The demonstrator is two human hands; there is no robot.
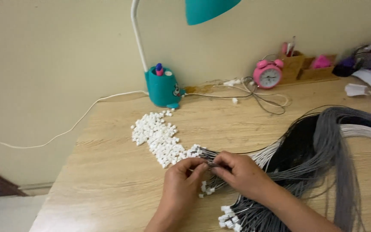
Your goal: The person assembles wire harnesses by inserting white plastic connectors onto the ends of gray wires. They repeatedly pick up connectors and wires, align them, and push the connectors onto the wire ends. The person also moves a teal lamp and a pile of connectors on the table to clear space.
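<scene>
Pinching one thin grey wire (211,165), the left hand (181,182) and right hand (241,174) meet beside the pile of white beads (157,137). The teal cup (163,86) behind the pile holds a pen.

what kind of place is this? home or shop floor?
Likely a home desk used for piecework: a teal desk lamp, a pink alarm clock, and both hands working grey and black cords beside loose white caps.

We see two bare hands, left hand (180,180) and right hand (241,172), near the white connector pile (157,135): no gloves, rings, sleeves; forearms uncovered.
</scene>
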